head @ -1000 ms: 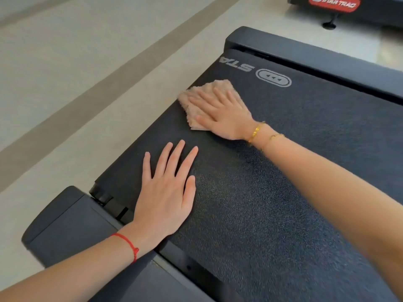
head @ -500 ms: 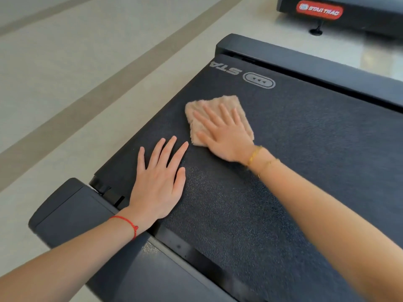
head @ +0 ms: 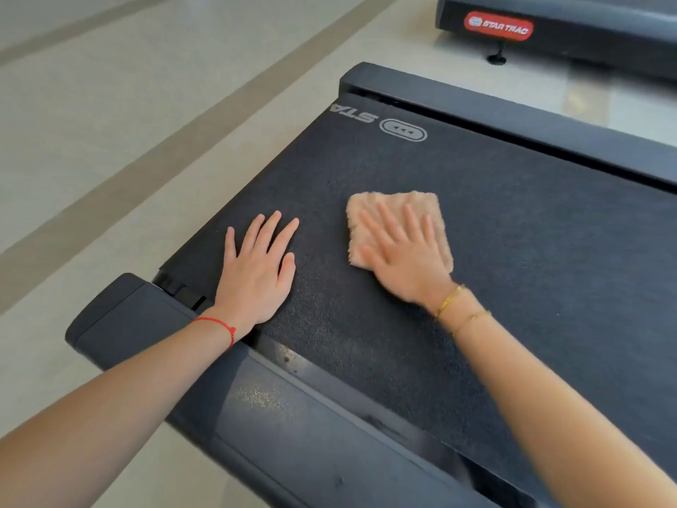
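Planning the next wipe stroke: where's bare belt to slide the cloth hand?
Free: belt right of the cloth, out to the far rail; also the strip between cloth and logo. Tight: the gap between left hand and right hand pressing the cloth.

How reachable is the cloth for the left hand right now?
Likely yes: the left hand lies flat on the treadmill belt beside the cloth, bare belt between them. The right hand covers much of the cloth.
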A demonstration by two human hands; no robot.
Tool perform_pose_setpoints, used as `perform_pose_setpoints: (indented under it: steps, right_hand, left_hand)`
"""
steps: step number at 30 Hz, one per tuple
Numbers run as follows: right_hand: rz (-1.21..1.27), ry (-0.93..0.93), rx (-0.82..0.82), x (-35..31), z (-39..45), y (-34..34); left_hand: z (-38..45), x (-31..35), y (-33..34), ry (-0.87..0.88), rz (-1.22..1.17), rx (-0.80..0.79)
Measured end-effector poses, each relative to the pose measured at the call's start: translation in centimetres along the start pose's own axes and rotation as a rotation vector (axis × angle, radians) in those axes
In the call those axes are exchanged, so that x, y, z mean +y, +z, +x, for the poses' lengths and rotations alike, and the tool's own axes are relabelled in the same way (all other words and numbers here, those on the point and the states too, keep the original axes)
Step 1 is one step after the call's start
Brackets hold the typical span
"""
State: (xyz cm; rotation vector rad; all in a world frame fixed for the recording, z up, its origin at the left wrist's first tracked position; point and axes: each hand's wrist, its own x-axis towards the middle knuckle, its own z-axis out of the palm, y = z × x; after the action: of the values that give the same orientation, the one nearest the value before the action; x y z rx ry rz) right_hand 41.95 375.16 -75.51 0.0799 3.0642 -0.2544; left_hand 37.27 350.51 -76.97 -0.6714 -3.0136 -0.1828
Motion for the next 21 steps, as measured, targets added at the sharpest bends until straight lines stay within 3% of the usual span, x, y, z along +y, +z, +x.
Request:
perform_pose_setpoints:
  steps: [3,6,9,13,15,21]
  right_hand:
    - [0.012,-0.221,-0.008,-3.5,-5.2,0.9]
    - [0.004,-0.307,-0.011,-3.4,-8.6,1.2]
    - [0.013,-0.206,0.001,-0.5,-9.3,0.7]
    - [0.029,0.145,0.007,4.0,-8.0,-0.5]
    - [0.045,0.230,0.010,3.6,-8.3,-0.7]
    - [0.046,-0.050,-0.004,-1.1,-15.7,0.8]
  left_hand:
    - [-0.2,0.2,-0.1,0.007,-0.020,0.007]
    - [-0.2,0.2,-0.2,0.011,-0.050,0.004]
    - [-0.2,0.4,-0.3,-0.005,-0.057,-0.019]
    - [-0.5,1.3,-0.2,-0.031,-0.077,-0.030]
    - [-0.5,2.1,-0.2,-0.034,-0.092,-0.032]
    - [-0.1,5.8,0.2,0.046,-0.131,-0.023]
